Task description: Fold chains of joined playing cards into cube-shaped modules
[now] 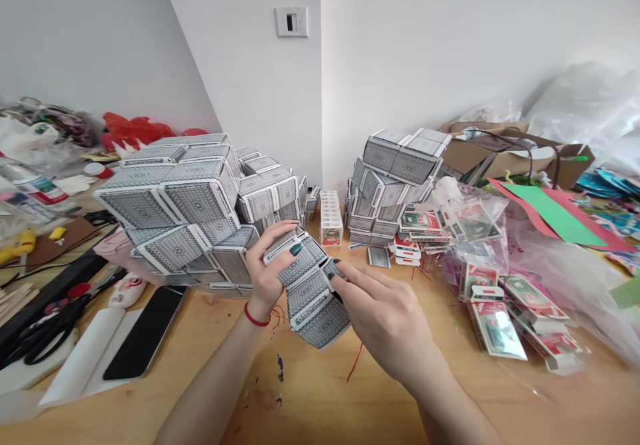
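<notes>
Between my hands is a block built of folded playing cards, grey patterned backs outward, tilted above the wooden table. My left hand is closed round its upper left side, thumb lying across the top. On its right side, the fingers of my right hand press near the seam between its parts; the fingertips are partly hidden. Behind my left hand stands a large stack of similar card blocks. A smaller stack of card blocks rises behind my right hand.
A row of boxed card decks stands by the wall corner. Opened card boxes and plastic wrap lie at right, near a cardboard bag. At left are a phone, black scissors and a yellow glue gun.
</notes>
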